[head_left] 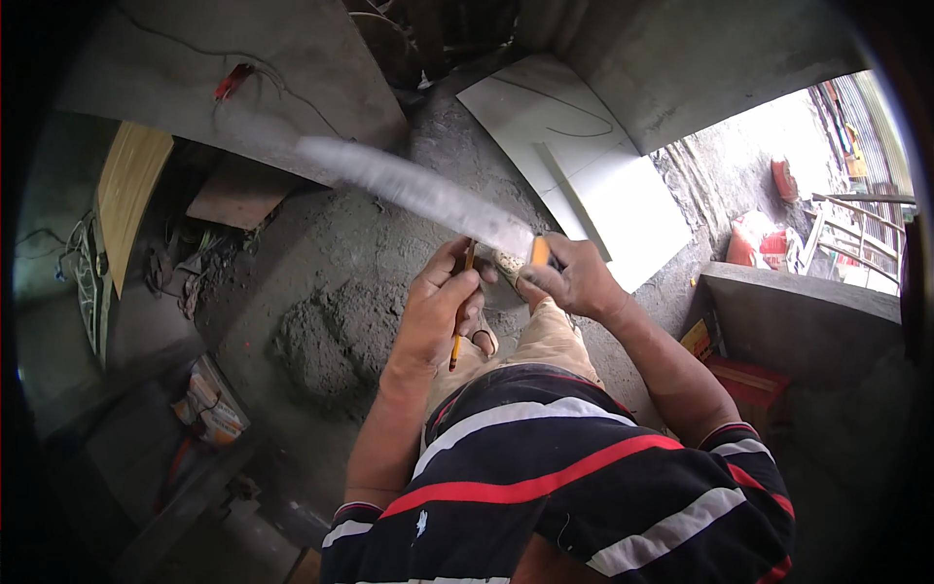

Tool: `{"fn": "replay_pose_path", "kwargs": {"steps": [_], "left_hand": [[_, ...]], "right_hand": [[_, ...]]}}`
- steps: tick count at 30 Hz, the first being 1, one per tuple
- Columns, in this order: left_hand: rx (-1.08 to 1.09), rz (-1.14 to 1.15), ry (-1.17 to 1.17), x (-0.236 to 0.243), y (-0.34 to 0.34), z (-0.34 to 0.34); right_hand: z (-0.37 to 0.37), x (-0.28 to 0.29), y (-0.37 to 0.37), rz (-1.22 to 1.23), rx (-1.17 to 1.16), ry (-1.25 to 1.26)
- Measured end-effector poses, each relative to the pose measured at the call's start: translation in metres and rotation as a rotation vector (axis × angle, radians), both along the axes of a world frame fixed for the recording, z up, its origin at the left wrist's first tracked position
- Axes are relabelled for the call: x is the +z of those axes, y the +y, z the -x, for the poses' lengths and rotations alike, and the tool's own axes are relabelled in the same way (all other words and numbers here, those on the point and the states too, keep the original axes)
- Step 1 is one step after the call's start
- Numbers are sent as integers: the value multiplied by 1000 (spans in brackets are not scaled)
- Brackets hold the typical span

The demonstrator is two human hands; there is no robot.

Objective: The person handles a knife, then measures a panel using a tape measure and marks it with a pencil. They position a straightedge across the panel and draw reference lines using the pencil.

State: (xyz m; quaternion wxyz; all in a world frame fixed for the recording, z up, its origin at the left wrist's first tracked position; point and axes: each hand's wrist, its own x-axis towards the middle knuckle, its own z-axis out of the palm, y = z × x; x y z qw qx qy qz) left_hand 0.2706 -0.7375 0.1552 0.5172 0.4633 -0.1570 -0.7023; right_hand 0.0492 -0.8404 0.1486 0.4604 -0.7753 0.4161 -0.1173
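Observation:
My left hand is closed on a thin yellow-and-black pencil, held upright below its fingers. Just right of it, my right hand grips a small orange-yellow tool. From that tool a long pale strip or blade stretches up and left, too blurred by motion to make out. Beneath my hands are my light trousers and sandalled feet, standing on the rough grey floor, partly hidden by the hands.
A mound of wet mortar lies left of my feet. A large white board lies ahead right. Concrete counters flank me, one with a red box beside it. Sacks and poles lie outside to the right; a wooden panel stands left.

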Motion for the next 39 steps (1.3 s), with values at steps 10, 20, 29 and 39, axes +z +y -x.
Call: {"fn": "replay_pose_path", "kwargs": {"steps": [10,20,29,39], "left_hand": [[31,11,-44,19,1,9],[-24,-55,-83,5,10,11],[22,-73,-155,15,5,24],[-20,7,-129,6,7,23]], "right_hand": [[-4,1,9,196,224,41],[0,-3,13,145,227,119],[6,-19,15,163,185,75],[11,-15,13,199,222,58]]}}
